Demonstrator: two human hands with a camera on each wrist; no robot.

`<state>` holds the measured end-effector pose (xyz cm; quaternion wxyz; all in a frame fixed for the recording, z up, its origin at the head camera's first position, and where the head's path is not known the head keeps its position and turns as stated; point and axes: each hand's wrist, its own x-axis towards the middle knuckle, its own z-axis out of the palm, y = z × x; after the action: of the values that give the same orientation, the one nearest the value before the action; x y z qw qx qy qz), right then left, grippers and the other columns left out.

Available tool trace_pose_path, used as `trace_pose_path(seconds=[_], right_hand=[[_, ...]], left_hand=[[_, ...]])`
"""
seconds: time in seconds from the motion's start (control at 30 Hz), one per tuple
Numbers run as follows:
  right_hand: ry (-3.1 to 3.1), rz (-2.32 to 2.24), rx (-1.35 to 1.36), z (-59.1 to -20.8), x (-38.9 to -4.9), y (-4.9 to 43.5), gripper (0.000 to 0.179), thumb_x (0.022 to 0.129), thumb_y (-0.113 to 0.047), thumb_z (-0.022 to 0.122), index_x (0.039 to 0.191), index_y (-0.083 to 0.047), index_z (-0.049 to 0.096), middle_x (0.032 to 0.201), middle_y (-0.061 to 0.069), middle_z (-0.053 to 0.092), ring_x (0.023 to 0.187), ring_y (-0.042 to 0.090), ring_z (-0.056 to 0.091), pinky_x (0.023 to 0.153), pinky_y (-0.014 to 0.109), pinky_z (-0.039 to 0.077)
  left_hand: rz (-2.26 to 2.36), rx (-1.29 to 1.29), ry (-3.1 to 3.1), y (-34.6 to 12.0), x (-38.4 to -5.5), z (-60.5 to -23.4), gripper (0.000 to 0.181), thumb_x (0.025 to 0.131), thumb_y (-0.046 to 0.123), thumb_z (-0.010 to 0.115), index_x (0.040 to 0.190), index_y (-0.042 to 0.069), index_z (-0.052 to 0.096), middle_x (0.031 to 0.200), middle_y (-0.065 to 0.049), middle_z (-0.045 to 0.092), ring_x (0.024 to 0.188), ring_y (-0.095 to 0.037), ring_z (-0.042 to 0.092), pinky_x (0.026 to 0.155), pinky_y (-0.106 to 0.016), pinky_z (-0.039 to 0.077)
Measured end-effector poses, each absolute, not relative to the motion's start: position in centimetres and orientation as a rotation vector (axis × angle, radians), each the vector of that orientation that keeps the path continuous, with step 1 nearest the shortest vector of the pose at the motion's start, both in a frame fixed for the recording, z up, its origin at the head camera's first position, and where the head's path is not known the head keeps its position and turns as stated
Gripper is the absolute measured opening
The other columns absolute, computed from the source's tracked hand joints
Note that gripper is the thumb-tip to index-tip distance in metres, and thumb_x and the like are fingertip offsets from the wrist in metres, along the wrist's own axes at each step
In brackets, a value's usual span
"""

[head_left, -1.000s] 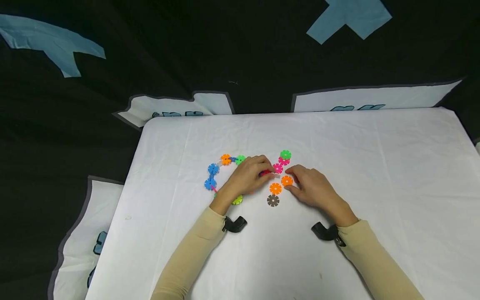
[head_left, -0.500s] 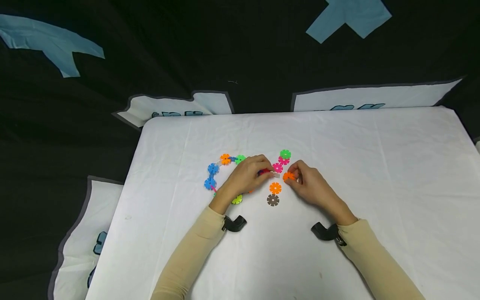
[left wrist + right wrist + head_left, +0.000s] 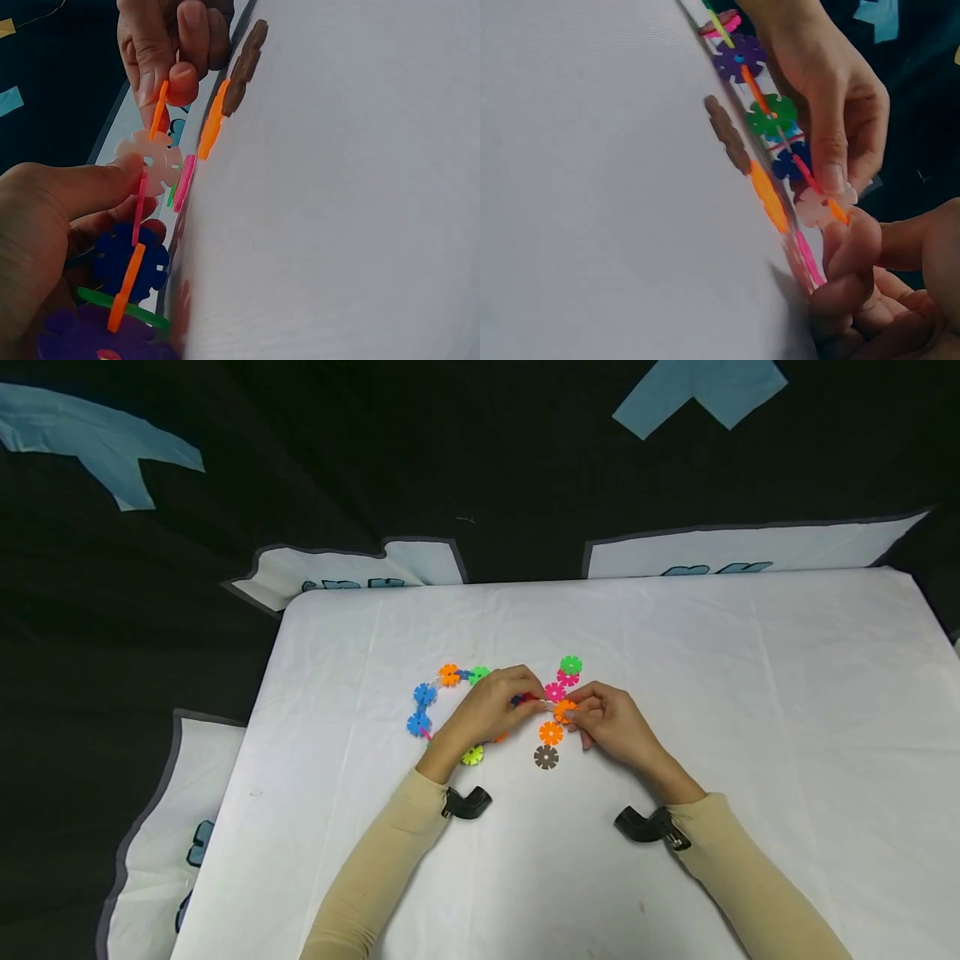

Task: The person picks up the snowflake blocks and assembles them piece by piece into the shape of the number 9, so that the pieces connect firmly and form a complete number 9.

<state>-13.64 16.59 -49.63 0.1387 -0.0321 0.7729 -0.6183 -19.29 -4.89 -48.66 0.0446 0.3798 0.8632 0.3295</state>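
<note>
My left hand point(image 3: 491, 706) pinches a whitish translucent snowflake disc point(image 3: 154, 166) between thumb and fingers. This disc is the end piece of a chain of slotted discs, with a pink disc point(image 3: 139, 210) and a dark blue disc point(image 3: 127, 259) behind it. Between the thumb and fingers of my right hand point(image 3: 618, 727) is an orange snowflake disc point(image 3: 564, 711), held on edge. In the left wrist view, the orange disc's edge meets the whitish disc's rim. Part of the chain is hidden under my left hand.
The chain curves left across the white table point(image 3: 675, 652), through blue discs point(image 3: 418, 723) and a yellow-green disc point(image 3: 472, 755). Close by my hands lie another orange disc point(image 3: 551, 732), a brown disc point(image 3: 546, 757), pink discs point(image 3: 554, 692) and a green disc point(image 3: 572, 665).
My right hand has closed its fingers on the orange disc, picked it up and brought it left against the whitish disc. The left hand has stayed nearly still.
</note>
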Motion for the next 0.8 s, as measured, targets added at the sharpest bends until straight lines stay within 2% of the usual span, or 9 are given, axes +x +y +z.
trace_pose_path(seconds=[0.3, 0.57, 0.8], right_hand=[[2.214, -1.879, -0.012, -50.2, -13.5, 15.3, 0.020, 0.093, 0.004, 0.061, 0.109, 0.012, 0.056, 0.079, 0.023, 0.064, 0.052, 0.017, 0.064, 0.052, 0.024, 0.054], [2.260, -1.759, -0.052, -49.6, -13.7, 15.5, 0.023, 0.095, -0.006, 0.062, 0.114, 0.006, 0.056, 0.077, 0.018, 0.064, 0.051, 0.021, 0.064, 0.050, 0.022, 0.048], [2.304, -1.580, -0.143, -48.7, -13.8, 16.8, 0.030, 0.096, -0.010, 0.060, 0.123, 0.003, 0.055, 0.079, 0.016, 0.063, 0.050, 0.021, 0.062, 0.053, 0.022, 0.042]], left_hand=[[1.032, 1.181, 2.675, -4.8, -19.1, -49.2, 0.011, 0.089, 0.022, 0.072, 0.089, 0.012, 0.076, 0.089, 0.003, 0.068, 0.084, -0.012, 0.061, 0.084, -0.029, 0.048], [0.929, 1.160, 2.664, -4.9, -19.2, -48.7, 0.014, 0.092, 0.024, 0.070, 0.096, 0.012, 0.075, 0.095, 0.002, 0.071, 0.092, -0.014, 0.063, 0.093, -0.030, 0.048], [0.879, 1.153, 2.630, -5.1, -19.2, -48.2, 0.020, 0.093, 0.025, 0.069, 0.107, 0.011, 0.073, 0.101, 0.001, 0.072, 0.095, -0.015, 0.062, 0.093, -0.030, 0.048]])
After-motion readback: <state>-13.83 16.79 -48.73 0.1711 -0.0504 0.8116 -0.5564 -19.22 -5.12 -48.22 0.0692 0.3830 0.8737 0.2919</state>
